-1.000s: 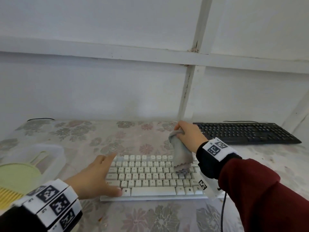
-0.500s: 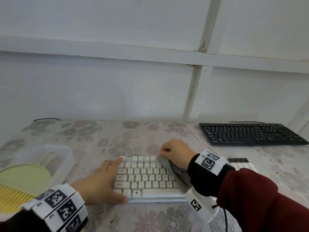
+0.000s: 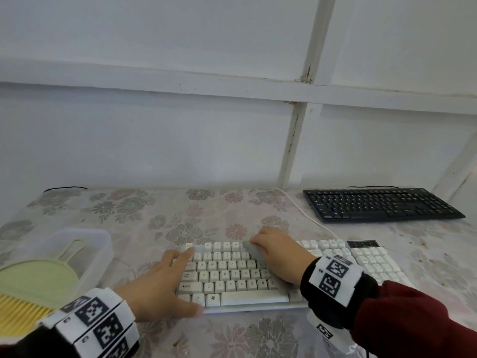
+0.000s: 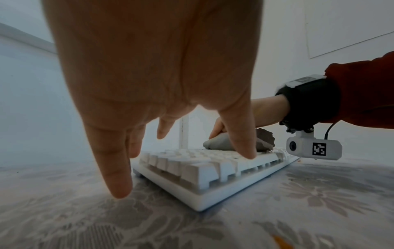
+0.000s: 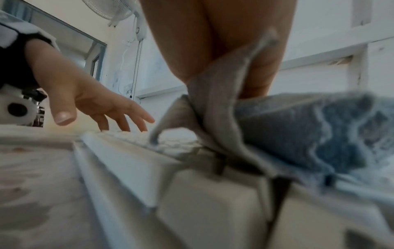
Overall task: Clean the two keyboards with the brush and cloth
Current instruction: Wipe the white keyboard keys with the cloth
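A white keyboard (image 3: pixel 232 276) lies near the table's front edge. My right hand (image 3: pixel 277 250) grips a grey cloth (image 3: pixel 254 250) and presses it on the keys near the keyboard's top middle. The cloth (image 5: pixel 277 128) bunches under the palm in the right wrist view, and shows as a grey wad (image 4: pixel 217 143) in the left wrist view. My left hand (image 3: pixel 165 285) braces the keyboard's left end, fingers straight, thumb at the front corner. A black keyboard (image 3: pixel 379 204) sits at the back right. The yellow-green brush (image 3: pixel 31 288) lies in a clear tub.
The clear plastic tub (image 3: pixel 100 244) stands at the left edge of the floral tablecloth (image 3: pixel 144 218). A white cable (image 3: pixel 302 210) runs from the white keyboard toward the wall. A black cable (image 3: pixel 64 188) lies at the back left corner.
My right hand brought the hanging cloth down from behind the keyboard onto the keys and slid it leftward. The left hand stayed at the keyboard's left end.
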Demonstrator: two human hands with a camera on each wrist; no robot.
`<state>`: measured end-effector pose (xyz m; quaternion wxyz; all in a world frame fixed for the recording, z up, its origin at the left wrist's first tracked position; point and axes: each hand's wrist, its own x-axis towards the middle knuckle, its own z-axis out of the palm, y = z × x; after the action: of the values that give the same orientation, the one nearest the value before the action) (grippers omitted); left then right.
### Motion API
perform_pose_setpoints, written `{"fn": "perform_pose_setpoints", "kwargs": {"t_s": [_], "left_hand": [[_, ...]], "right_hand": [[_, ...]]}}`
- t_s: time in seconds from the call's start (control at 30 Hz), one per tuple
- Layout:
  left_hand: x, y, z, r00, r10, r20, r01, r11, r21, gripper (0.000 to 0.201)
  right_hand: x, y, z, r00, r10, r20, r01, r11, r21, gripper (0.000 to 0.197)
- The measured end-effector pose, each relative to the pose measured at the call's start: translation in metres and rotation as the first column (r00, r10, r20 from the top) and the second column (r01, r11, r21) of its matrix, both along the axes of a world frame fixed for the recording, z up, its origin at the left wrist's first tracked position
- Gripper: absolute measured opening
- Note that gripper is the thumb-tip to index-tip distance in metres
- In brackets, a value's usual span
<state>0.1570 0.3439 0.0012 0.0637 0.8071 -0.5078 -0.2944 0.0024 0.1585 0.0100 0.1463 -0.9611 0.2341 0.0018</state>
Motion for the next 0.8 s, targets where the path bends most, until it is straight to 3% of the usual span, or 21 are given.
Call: {"fn": "perform_pose_setpoints", "kwargs": {"t_s": [0.1, 0.2, 0.33, 0.4, 0.5, 0.6, 0.8], "left_hand": [[0.0, 0.0, -0.003, 1.0, -0.011, -0.004, 0.011, 1.0, -0.004, 0.117], [-0.001, -0.001, -0.006, 1.0, -0.013, -0.006, 0.013, 1.0, -0.006, 0.121], [0.001, -0.004, -0.009, 1.0, 0.017, -0.021, -0.017, 1.0, -0.013, 0.12], [0.002, -0.004, -0.011, 0.999, 0.025, -0.033, -0.025, 0.999, -0.024, 0.12], [0.002, -0.004, -0.012, 0.999, 0.035, -0.033, -0.036, 0.999, -0.025, 0.116], [0.002, -0.003, -0.012, 0.999, 0.038, -0.025, -0.039, 0.998, -0.041, 0.114], [0.002, -0.006, -0.012, 0.999, 0.026, -0.022, -0.027, 0.998, -0.057, 0.113]], "right_hand": [[-0.006, 0.007, -0.001, 0.996, -0.022, -0.092, 0.023, 1.0, 0.005, 0.028], [-0.01, 0.008, 0.002, 0.965, -0.044, -0.257, 0.039, 0.999, -0.024, 0.046], [-0.009, 0.011, 0.0, 0.951, -0.002, -0.31, -0.039, 0.991, -0.127, 0.048], [-0.006, 0.008, 0.005, 0.939, 0.002, -0.344, -0.04, 0.994, -0.103, 0.046], [0.007, 0.005, 0.026, 0.95, -0.012, -0.314, 0.007, 1.0, -0.016, 0.031], [0.029, 0.005, 0.046, 0.978, -0.045, -0.204, 0.054, 0.998, 0.038, 0.034], [0.101, 0.017, 0.037, 0.978, 0.086, -0.19, -0.07, 0.993, 0.09, 0.026]]}}
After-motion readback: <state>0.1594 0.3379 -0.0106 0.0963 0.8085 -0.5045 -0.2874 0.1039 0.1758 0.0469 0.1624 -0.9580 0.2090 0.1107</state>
